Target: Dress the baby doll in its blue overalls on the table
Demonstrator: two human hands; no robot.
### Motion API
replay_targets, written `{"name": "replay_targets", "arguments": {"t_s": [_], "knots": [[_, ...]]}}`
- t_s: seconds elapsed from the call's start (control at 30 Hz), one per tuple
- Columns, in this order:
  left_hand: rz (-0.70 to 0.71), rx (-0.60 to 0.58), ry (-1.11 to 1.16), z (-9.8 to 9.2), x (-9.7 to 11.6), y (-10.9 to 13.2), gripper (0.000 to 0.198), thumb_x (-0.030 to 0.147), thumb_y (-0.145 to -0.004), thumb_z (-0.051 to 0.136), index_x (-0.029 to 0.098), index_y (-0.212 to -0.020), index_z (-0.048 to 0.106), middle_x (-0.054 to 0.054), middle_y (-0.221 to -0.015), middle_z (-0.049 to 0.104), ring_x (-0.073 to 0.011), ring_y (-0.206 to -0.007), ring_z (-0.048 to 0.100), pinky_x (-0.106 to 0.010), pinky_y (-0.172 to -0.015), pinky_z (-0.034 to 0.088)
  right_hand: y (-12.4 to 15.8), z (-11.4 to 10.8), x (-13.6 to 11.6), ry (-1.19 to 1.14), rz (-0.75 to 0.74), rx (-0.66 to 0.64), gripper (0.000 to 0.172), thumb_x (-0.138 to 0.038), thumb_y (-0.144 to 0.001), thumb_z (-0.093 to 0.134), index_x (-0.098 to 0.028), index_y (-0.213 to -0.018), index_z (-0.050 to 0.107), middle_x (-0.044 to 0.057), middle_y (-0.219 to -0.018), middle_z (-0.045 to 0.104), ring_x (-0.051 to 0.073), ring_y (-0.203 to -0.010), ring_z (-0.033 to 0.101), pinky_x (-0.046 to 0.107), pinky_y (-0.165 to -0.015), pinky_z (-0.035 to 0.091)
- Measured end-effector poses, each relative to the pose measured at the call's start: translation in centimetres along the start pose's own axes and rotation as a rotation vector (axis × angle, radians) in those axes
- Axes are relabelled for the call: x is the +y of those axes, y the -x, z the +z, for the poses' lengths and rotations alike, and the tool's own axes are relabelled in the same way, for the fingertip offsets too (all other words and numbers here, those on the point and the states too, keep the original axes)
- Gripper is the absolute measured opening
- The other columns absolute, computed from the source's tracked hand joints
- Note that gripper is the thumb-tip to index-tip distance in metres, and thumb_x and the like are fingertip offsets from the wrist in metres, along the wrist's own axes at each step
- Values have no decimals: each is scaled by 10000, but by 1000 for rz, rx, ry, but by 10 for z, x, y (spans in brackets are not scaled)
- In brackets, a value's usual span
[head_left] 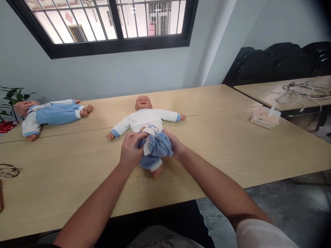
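Note:
A baby doll (143, 119) lies on its back on the table, head toward the window and arms spread wide. It wears a white top with blue cuffs, and bunched blue pants (159, 146) cover its lower body. My left hand (131, 150) pinches the pants at their white edge on the left side. On the other side my right hand (175, 143) is closed around the gathered blue cloth, its fingers partly hidden behind it. One bare foot (156, 172) of the doll sticks out below a white pant cuff; the other foot is out of sight.
A second doll (59, 115) in blue and white lies at the table's far left, near a plant (14, 98). Glasses (9, 170) rest at the left edge. A tissue box (266, 117) stands on the right, with tangled cables (305, 91) on the table beyond.

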State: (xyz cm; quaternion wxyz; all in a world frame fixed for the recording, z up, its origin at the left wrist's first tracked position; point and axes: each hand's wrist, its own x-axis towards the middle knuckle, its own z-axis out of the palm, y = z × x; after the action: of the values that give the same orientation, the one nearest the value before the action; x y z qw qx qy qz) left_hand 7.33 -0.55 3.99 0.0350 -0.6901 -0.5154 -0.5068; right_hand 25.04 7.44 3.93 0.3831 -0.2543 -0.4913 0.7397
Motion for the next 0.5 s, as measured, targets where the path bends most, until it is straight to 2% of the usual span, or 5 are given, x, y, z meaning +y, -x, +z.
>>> {"name": "replay_targets", "arguments": {"t_s": [0.1, 0.23, 0.3, 0.4, 0.5], "knots": [[-44, 28, 104, -1, 1, 2, 189, 345, -941, 698, 244, -1094, 747, -51, -1023, 747, -202, -950, 693, -340, -843, 586, -5, -9, 1, -128, 24, -29, 556, -522, -803, 786, -252, -1269, 645, 67, -1291, 745, 269, -1206, 703, 459, -1113, 536], [116, 148, 104, 0, 3, 3, 95, 359, -906, 767, 268, -922, 787, -7, -796, 682, -165, -749, 636, -309, -705, 541, -11, -11, 0, -110, -85, 211, 561, -506, -823, 801, -271, -1295, 610, 58, -1300, 738, 246, -1215, 692, 431, -1094, 555], [156, 193, 48, 0, 3, 2, 40, 312, -902, 778, 281, -902, 803, 3, -760, 648, -153, -706, 608, -308, -687, 513, -11, -6, -1, -90, -115, 259, 574, -486, -813, 823, -283, -1300, 598, 57, -1336, 722, 246, -1240, 678, 430, -1096, 557], [111, 209, -45, 1, 0, 1, 99, 266, -910, 760, 284, -995, 807, -10, -812, 673, -175, -783, 639, -339, -764, 523, -8, 2, -2, -66, -143, 234, 571, -461, -798, 847, -277, -1279, 602, 66, -1378, 698, 250, -1256, 665, 430, -1110, 549], [57, 178, -101, 0, -3, 0, 207, 243, -899, 742, 272, -1100, 781, -32, -912, 721, -210, -892, 665, -383, -867, 542, -6, 5, -3, -31, -170, 217, 588, -455, -787, 854, -268, -1283, 599, 73, -1388, 691, 252, -1254, 659, 434, -1115, 543]]}}
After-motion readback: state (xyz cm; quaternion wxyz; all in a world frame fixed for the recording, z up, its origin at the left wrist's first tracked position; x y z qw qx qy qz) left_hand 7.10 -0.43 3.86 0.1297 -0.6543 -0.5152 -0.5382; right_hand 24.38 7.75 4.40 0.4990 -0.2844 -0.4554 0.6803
